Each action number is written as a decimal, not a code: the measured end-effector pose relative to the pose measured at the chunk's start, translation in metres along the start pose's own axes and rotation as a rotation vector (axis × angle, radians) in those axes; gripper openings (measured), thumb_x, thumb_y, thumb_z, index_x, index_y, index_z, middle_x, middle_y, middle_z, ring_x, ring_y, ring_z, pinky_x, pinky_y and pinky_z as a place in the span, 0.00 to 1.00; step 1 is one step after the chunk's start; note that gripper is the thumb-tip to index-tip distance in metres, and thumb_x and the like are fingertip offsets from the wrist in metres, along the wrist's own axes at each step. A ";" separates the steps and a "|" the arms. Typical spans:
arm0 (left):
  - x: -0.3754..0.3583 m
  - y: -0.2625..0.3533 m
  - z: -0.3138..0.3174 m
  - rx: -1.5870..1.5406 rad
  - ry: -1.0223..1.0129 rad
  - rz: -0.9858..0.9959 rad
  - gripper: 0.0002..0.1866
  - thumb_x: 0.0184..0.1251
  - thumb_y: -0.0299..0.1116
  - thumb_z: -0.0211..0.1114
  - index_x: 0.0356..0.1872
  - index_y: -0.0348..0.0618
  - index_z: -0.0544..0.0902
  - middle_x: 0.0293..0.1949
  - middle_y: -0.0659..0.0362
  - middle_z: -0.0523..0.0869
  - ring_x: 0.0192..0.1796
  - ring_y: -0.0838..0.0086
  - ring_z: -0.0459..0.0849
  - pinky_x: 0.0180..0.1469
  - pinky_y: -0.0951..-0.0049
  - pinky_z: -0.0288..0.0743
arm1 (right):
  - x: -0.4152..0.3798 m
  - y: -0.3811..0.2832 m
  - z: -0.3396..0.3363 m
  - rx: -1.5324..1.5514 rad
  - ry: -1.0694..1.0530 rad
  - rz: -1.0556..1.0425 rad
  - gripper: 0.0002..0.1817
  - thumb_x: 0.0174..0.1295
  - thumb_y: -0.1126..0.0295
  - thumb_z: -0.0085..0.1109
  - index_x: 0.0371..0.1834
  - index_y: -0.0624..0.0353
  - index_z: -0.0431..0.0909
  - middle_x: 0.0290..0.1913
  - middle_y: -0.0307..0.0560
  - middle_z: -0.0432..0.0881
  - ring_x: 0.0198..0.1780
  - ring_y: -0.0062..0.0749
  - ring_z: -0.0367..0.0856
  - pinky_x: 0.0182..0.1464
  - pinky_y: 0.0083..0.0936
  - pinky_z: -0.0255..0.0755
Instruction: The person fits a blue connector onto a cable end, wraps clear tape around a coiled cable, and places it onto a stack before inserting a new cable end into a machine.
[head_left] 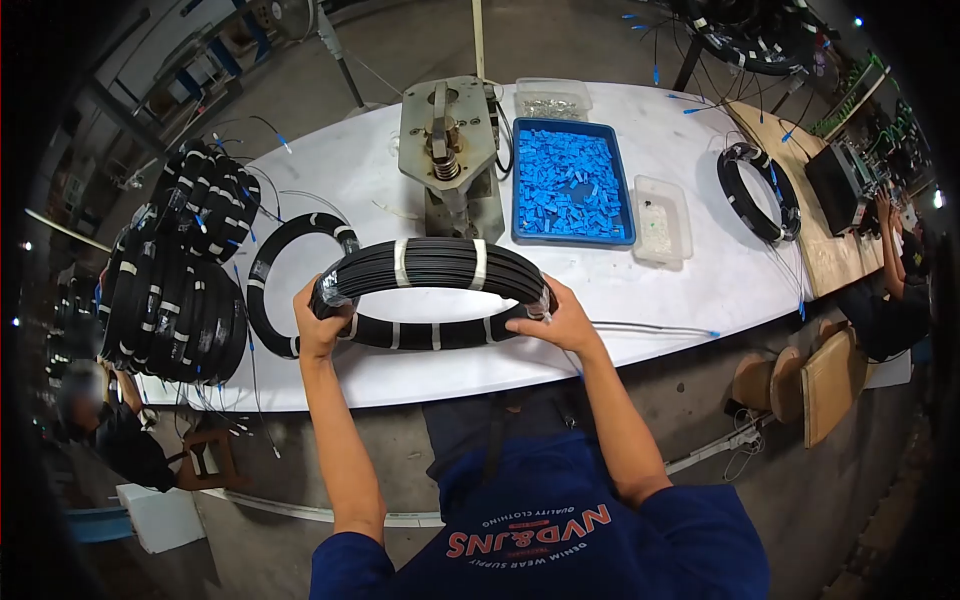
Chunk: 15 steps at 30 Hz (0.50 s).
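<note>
A thick coil of black cable [437, 262], bound with white tape bands, is held up in front of me over the table's front edge. My left hand [319, 318] is closed around its left side, and my right hand [563, 322] grips the opposite side with the thumb on the inner rim. Clear wrap shows on the coil near both hands. A cable end with a blue connector [712, 333] stretches out to the right. Behind my left hand, another black coil [268, 262] lies flat on the white table [350, 390].
Beyond the coil stands a metal press [450, 140]. To its right are a blue tray [626, 190] of small blue parts and clear plastic boxes [660, 220]. Stacked coils [180, 290] crowd the left; one coil [758, 192] lies right. People work at both sides.
</note>
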<state>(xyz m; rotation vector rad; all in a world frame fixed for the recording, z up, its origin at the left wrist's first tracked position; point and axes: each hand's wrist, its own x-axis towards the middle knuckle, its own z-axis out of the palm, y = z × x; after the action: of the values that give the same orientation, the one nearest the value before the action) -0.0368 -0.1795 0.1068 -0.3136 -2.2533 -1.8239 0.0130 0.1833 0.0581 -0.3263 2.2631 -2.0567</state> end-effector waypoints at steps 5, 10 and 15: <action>-0.020 -0.016 -0.011 -0.113 0.078 -0.045 0.18 0.44 0.28 0.69 0.40 0.33 0.84 0.33 0.61 0.85 0.36 0.78 0.81 0.43 0.77 0.74 | 0.011 0.000 0.020 0.135 0.118 -0.093 0.27 0.47 0.75 0.75 0.52 0.61 0.76 0.43 0.40 0.82 0.45 0.21 0.79 0.49 0.20 0.73; -0.038 -0.046 -0.015 -0.233 0.097 -0.047 0.15 0.49 0.26 0.71 0.40 0.34 0.85 0.33 0.61 0.86 0.35 0.76 0.82 0.42 0.76 0.75 | 0.013 -0.022 0.025 0.080 0.154 -0.188 0.28 0.46 0.78 0.72 0.51 0.59 0.71 0.38 0.39 0.80 0.41 0.19 0.78 0.46 0.18 0.73; -0.057 -0.077 0.018 -0.371 0.064 -0.125 0.15 0.53 0.18 0.60 0.43 0.35 0.83 0.40 0.55 0.88 0.42 0.71 0.86 0.48 0.73 0.81 | 0.015 -0.067 0.001 -0.052 0.146 -0.150 0.27 0.41 0.78 0.70 0.46 0.57 0.70 0.36 0.36 0.77 0.37 0.16 0.75 0.42 0.16 0.70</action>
<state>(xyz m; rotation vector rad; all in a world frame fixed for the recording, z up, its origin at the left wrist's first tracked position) -0.0067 -0.1789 0.0144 -0.1749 -1.9217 -2.2819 0.0060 0.1735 0.1257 -0.3716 2.4497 -2.1619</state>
